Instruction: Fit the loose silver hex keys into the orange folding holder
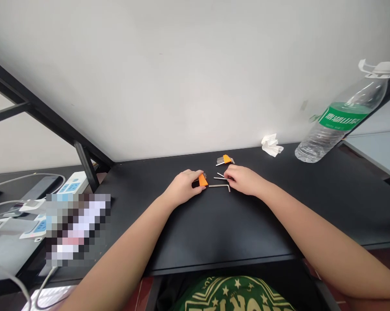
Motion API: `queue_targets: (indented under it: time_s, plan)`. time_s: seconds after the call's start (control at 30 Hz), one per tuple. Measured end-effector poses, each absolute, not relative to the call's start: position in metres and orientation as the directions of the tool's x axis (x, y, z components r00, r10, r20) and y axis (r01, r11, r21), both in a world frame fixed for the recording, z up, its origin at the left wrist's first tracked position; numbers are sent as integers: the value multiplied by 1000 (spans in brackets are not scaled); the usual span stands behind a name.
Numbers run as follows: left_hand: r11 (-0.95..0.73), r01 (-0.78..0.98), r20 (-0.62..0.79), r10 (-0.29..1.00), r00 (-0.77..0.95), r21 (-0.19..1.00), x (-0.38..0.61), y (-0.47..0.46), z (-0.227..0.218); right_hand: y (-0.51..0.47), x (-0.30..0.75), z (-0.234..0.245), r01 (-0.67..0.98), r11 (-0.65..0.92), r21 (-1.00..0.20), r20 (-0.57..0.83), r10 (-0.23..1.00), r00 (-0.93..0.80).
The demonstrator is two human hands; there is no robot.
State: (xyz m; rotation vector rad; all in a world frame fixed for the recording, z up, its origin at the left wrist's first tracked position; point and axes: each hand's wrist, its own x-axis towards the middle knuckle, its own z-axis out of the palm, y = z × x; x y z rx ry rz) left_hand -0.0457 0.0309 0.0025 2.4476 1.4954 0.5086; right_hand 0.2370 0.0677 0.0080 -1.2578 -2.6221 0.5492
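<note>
My left hand point(185, 186) is closed round an orange hex key holder point(203, 180), thumb and fingers at its sides, with a few short key ends showing at its top. My right hand point(242, 179) pinches at least one loose hex key point(219, 176), its shaft pointing left; two thin shafts show by the fingertips. Just below, an L-shaped hex key point(219, 185) lies on the black table between the hands, its bent end toward the right. Behind the right hand rests a second orange holder point(227, 159) with several hex keys in it.
Crumpled white tissue point(272, 145) lies against the wall. A large clear bottle with a green label point(342, 116) stands at the right back. On the left are power strips point(73, 183), cables and a blurred-out phone-like object point(88, 220), beside a black metal frame point(85, 166).
</note>
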Motion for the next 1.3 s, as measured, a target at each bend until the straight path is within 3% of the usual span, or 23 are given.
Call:
queue_targets:
  time_s: [0.27, 0.43, 0.8, 1.13, 1.3]
  plan:
    - [-441, 810, 173, 897, 406, 387, -46, 30, 2, 63, 239, 16, 739, 621, -259, 27, 770, -638]
    - [-452, 807, 157, 891, 425, 380, -47, 31, 0, 57, 240, 20, 768, 596, -234, -36, 784, -619]
    - [-438, 802, 126, 896, 425, 407, -45, 30, 2, 58, 239, 20, 867, 496, -41, -151, 855, -496]
    - [-424, 814, 112, 903, 415, 397, -44, 30, 1, 60, 240, 24, 875, 477, -84, -198, 853, -484]
    - [-422, 809, 130, 904, 407, 410, -44, 30, 0, 62, 242, 20, 877, 479, -30, -182, 860, -477]
